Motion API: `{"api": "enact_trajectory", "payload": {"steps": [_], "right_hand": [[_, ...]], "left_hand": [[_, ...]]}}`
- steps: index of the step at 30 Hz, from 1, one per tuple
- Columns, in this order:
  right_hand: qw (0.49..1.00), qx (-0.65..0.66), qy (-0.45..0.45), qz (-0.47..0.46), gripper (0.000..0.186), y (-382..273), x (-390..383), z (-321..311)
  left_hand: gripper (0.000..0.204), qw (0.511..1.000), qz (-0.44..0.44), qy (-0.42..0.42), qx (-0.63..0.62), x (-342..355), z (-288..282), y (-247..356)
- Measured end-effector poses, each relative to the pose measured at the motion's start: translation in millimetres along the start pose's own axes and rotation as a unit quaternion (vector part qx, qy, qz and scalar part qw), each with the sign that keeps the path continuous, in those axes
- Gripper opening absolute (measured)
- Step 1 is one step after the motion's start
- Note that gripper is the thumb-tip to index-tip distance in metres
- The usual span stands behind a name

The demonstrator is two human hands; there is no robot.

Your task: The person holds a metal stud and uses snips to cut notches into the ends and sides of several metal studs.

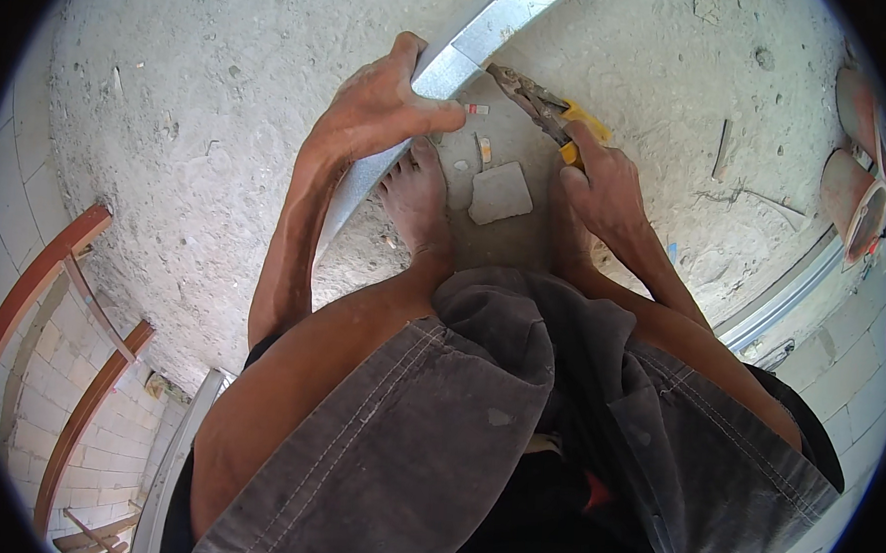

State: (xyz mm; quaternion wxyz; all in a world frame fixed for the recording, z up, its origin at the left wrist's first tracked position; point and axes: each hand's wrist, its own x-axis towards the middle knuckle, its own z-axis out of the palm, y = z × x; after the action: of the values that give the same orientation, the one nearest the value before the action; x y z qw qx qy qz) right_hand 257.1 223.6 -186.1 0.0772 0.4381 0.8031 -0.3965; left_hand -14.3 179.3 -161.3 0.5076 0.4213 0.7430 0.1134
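Note:
A long galvanized metal profile (464,59) runs diagonally up from beside my left leg. My left hand (370,110) is closed around it, thumb over its right side. My right hand (600,185) grips metal snips (532,104) by their yellow handles; the dark jaws reach to the profile's right edge, and whether they touch it is unclear. My bare feet (415,200) stand on the dusty concrete, with a pale broken slab piece (500,191) and small scraps between them.
Reddish metal frames (37,285) lean by a block wall (23,164) at the left. At the right lie orange cylindrical objects (843,187) and more metal profiles (783,289). Loose wire bits and debris are scattered on the rough floor (223,85).

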Motion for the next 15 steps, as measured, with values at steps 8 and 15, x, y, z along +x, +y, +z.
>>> {"api": "enact_trajectory", "payload": {"steps": [8,15], "right_hand": [[0.998,-0.014,0.031,0.047,0.045,8.3,0.3,-5.2],[0.997,-0.036,0.034,0.061,0.045,22.7,1.1,-0.1]], "left_hand": [[0.088,0.998,0.023,-0.009,0.058,-5.4,0.8,34.0],[0.088,0.996,0.031,-0.002,0.079,-8.0,0.6,48.2]]}}
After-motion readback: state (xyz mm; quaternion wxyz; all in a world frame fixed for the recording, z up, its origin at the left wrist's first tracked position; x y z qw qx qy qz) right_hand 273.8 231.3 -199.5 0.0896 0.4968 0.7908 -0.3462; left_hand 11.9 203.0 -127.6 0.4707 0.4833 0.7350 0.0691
